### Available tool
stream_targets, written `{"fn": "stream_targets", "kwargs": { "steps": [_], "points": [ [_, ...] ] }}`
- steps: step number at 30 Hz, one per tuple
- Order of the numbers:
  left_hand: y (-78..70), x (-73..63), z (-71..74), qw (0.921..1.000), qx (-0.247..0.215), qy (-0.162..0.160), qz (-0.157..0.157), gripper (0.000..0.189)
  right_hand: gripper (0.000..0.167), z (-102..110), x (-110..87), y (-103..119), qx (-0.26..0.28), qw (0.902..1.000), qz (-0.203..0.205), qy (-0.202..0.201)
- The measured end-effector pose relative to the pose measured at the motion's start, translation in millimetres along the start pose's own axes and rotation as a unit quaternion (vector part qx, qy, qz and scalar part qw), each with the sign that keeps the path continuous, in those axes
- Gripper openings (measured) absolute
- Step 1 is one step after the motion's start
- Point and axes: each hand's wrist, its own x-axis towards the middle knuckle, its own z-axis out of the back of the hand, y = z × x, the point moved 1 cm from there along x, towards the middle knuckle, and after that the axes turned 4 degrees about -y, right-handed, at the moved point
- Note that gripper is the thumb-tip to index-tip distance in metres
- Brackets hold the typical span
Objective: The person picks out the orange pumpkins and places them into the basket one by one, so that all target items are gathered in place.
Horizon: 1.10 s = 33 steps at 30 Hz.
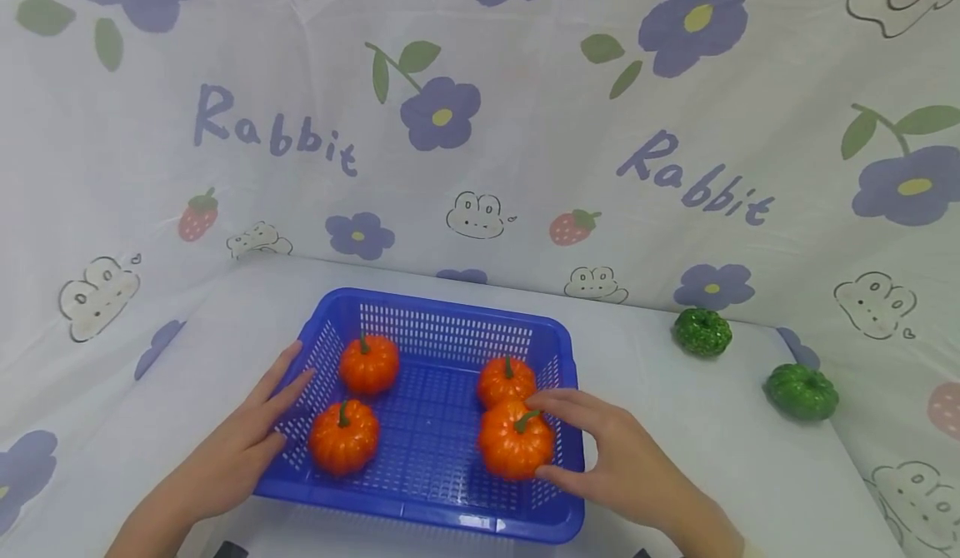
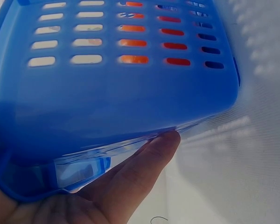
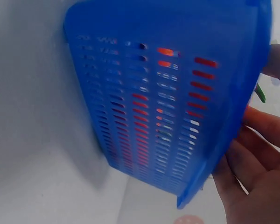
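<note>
A blue plastic basket (image 1: 427,512) with slotted walls stands on the white table. My left hand (image 1: 228,450) holds its left side, some fingers over the rim and a digit against the outer wall in the left wrist view. Inside on the left sit two orange toy pumpkins, a rear one (image 1: 369,366) and a front one (image 1: 343,440). At the basket's right end my right hand (image 1: 626,450) holds another orange pumpkin (image 1: 513,441) between thumb and fingers. That one sits in front of a further orange pumpkin (image 1: 506,379), partly covering it.
Two green toy pumpkins lie on the table to the right of the basket, a speckled one (image 1: 702,332) farther back and a smoother one (image 1: 802,392) near the right edge. A printed cloth (image 1: 510,158) hangs behind and around the table (image 1: 645,358).
</note>
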Motion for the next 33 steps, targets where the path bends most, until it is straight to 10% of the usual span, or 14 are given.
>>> {"fn": "stream_targets", "kwargs": {
  "steps": [33],
  "points": [
    [-1.4, -2.1, -0.2, 0.9999, 0.005, -0.005, -0.012, 0.069, 0.058, -26, 18.1, 19, -0.152, 0.9831, 0.044, 0.093]
  ]
}}
